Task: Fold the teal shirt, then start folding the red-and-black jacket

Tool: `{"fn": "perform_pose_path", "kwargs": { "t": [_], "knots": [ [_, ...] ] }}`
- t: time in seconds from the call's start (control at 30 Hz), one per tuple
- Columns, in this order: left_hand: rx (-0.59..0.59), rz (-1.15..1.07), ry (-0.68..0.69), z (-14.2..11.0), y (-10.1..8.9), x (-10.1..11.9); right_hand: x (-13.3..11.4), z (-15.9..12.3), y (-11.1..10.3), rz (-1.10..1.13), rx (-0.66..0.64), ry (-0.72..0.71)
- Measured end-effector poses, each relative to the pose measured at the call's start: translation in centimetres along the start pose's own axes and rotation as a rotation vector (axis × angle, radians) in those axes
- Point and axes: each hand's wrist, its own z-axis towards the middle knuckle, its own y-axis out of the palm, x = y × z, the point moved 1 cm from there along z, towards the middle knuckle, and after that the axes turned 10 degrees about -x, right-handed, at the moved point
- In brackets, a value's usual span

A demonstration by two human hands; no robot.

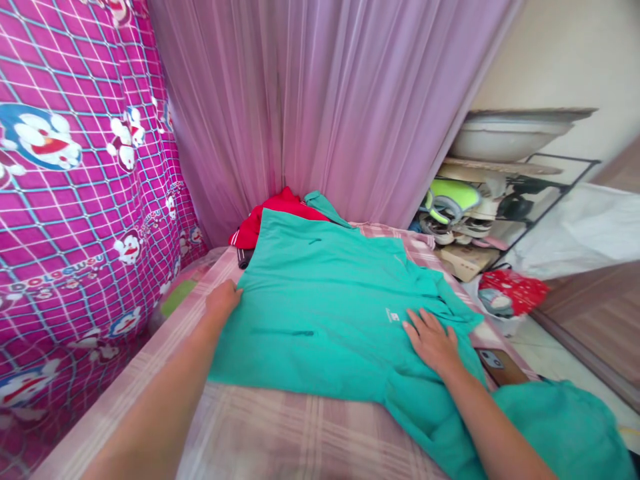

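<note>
A teal shirt (330, 287) lies spread on a bed with a pink plaid sheet (280, 433). My left hand (223, 298) grips the shirt's left edge, fingers curled over the fabric. Flat on the shirt's chest beside a small white logo rests my right hand (431, 338), fingers stretched out. One teal sleeve (545, 427) hangs off the bed at the lower right. A red garment (265, 217) is bunched behind the shirt by the curtain.
A pink cartoon-print cloth (75, 200) covers the left side. A mauve curtain (325, 100) hangs behind the bed. At the right stands a rack (500, 200) with shoes and a basin. A phone (500, 365) lies at the bed's right edge, a red bag (510, 291) on the floor.
</note>
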Motion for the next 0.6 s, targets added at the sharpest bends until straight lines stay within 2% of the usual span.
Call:
{"fn": "perform_pose_path", "kwargs": {
  "t": [0.17,0.3,0.47,0.6],
  "knots": [
    [-0.079,0.021,-0.014,0.1,-0.8,-0.3,-0.2,0.0,0.7,0.012,0.017,0.009],
    [-0.119,0.033,-0.004,-0.8,-0.9,0.2,-0.5,-0.4,0.2,0.042,-0.033,0.017],
    [-0.033,-0.028,0.021,-3.2,0.1,0.2,-0.8,-0.9,-1.1,0.069,-0.074,0.031],
    [0.084,0.039,0.104,-3.6,0.0,-1.5,-1.9,-1.9,-1.7,0.091,-0.124,0.036]
  ]
}}
